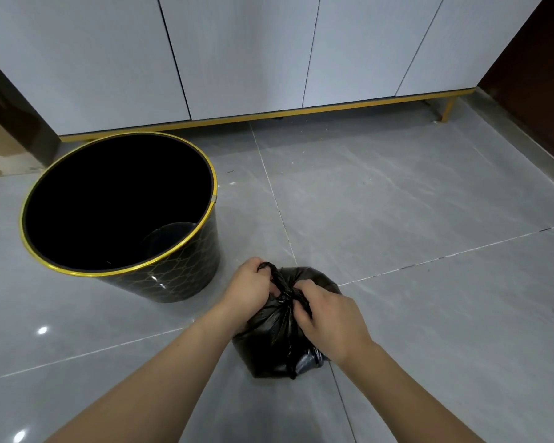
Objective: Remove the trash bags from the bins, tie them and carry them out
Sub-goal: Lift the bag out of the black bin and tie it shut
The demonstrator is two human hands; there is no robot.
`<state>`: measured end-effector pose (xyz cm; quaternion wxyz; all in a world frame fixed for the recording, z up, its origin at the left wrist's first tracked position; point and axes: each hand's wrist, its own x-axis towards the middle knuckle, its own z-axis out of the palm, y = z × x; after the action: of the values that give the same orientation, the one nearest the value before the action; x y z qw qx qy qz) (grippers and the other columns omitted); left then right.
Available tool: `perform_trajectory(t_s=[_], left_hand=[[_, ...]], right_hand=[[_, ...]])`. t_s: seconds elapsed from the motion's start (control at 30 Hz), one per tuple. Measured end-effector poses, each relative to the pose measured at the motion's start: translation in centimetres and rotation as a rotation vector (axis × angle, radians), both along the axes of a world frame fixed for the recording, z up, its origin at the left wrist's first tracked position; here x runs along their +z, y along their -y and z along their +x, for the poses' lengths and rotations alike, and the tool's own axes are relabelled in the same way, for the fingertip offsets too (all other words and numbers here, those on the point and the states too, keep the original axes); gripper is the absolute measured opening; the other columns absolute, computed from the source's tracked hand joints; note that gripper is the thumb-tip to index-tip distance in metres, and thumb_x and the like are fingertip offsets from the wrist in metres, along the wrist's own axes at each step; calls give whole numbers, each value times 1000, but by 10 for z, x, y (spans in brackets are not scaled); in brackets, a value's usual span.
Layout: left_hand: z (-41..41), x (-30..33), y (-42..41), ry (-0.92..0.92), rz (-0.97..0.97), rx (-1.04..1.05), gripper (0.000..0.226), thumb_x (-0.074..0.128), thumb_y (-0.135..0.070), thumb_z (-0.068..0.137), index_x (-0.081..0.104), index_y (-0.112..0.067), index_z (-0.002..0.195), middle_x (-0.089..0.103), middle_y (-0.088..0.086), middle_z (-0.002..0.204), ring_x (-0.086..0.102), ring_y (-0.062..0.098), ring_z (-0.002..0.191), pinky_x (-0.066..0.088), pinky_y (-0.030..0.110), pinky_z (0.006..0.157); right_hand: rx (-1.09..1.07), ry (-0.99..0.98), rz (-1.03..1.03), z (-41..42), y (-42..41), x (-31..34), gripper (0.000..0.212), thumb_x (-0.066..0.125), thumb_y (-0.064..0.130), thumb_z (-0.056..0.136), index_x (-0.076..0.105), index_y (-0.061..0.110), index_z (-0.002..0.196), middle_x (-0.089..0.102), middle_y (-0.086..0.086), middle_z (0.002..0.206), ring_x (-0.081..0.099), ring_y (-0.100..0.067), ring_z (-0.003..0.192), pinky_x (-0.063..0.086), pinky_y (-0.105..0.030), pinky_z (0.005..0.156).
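Two hands on one black trash bag, which sits on the grey tiled floor near us, centre of frame. We have the left hand curled round a twisted strand of the bag's neck, the strand looping out over the top of the fist. Our right hand pinches the gathered plastic at the knot point, fingers curled into the folds just right of the left hand. Hands are close together, nearly touching over the bag's top. A thin tail of black plastic hangs down the near face of the bag. Bag is out of the bin, small and rounded, resting just right of it and apart from its wall. The bin stands upright on the left, black with a faint gold hexagon pattern and a gold rim; interior dark, no liner in it, bare bottom visible. Far side: white cabinet with gold trim along its base and a gold leg at far right. Dark brown panels at the far left and far right edges.
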<state>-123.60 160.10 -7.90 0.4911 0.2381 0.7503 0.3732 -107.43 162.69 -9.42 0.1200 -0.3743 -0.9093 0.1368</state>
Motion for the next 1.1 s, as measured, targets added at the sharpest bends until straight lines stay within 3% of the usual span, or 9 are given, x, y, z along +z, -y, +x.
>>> perform_trajectory(t_s=[0.27, 0.37, 0.53, 0.67, 0.77, 0.83, 0.9, 0.97, 1.1], left_hand=[[-3, 5, 1, 89, -82, -16, 9, 51, -1, 82, 59, -5, 82, 63, 10, 67, 58, 24, 63, 46, 30, 61], [-9, 12, 7, 199, -88, -66, 30, 60, 2, 69, 62, -6, 98, 66, 12, 82, 65, 28, 78, 52, 34, 68], [-14, 20, 17, 274, -44, -178, 51, 63, -5, 62, 55, -9, 112, 66, 16, 94, 67, 31, 89, 53, 39, 76], [-18, 16, 18, 235, -102, -273, 45, 64, 4, 74, 50, -13, 114, 68, 22, 101, 66, 32, 93, 52, 47, 88], [-16, 9, 15, 163, -126, -274, 39, 62, 5, 81, 49, -14, 112, 68, 16, 100, 62, 24, 86, 52, 37, 82], [-12, 5, 14, 30, -88, -286, 34, 59, 1, 83, 48, -19, 108, 70, 2, 90, 61, 20, 87, 47, 33, 85], [-9, 0, 15, -296, -25, -366, 28, 55, -7, 84, 47, -30, 99, 69, -13, 83, 55, 15, 98, 30, 32, 90], [-8, -1, 17, -573, 79, -389, 25, 52, -11, 85, 48, -33, 96, 66, -17, 81, 45, 9, 101, 15, 28, 79], [-5, -4, 18, -743, 211, -466, 26, 49, -16, 91, 62, -37, 99, 66, -17, 85, 36, 6, 98, 11, 25, 80]], right_hand=[[88, -39, 77, 2, 0, 2, 28, 42, 26, 92, 59, 25, 114, 63, 6, 67, 60, -17, 52, 44, -30, 39], [65, -47, 84, 7, -3, 4, 28, 41, 30, 92, 60, 24, 112, 66, 8, 70, 62, -15, 55, 41, -26, 41], [130, -65, -29, 10, -2, 6, 41, 32, 32, 95, 37, 37, 136, 70, 5, 84, 64, -18, 67, 52, -36, 53], [184, -92, -66, 13, -5, 3, 30, 45, 22, 95, 56, 26, 122, 68, 3, 80, 63, -21, 64, 50, -34, 52], [164, -64, -91, 15, -4, 1, 28, 42, 28, 91, 61, 25, 112, 66, 9, 80, 60, -15, 65, 48, -30, 53], [84, -100, -269, 13, -3, -2, 26, 43, 34, 89, 61, 30, 107, 64, 12, 90, 60, -9, 74, 48, -26, 63], [-94, -237, -584, 5, -4, -2, 16, 52, 28, 89, 66, 30, 96, 60, 11, 94, 59, -8, 81, 48, -24, 73], [-300, -410, -982, -4, -7, 0, 15, 59, 13, 89, 71, 21, 86, 65, -1, 93, 62, -15, 85, 49, -28, 81], [-398, -599, -1488, -2, -11, 10, 15, 55, 7, 90, 67, 6, 98, 67, -16, 91, 63, -27, 84, 50, -37, 78]])
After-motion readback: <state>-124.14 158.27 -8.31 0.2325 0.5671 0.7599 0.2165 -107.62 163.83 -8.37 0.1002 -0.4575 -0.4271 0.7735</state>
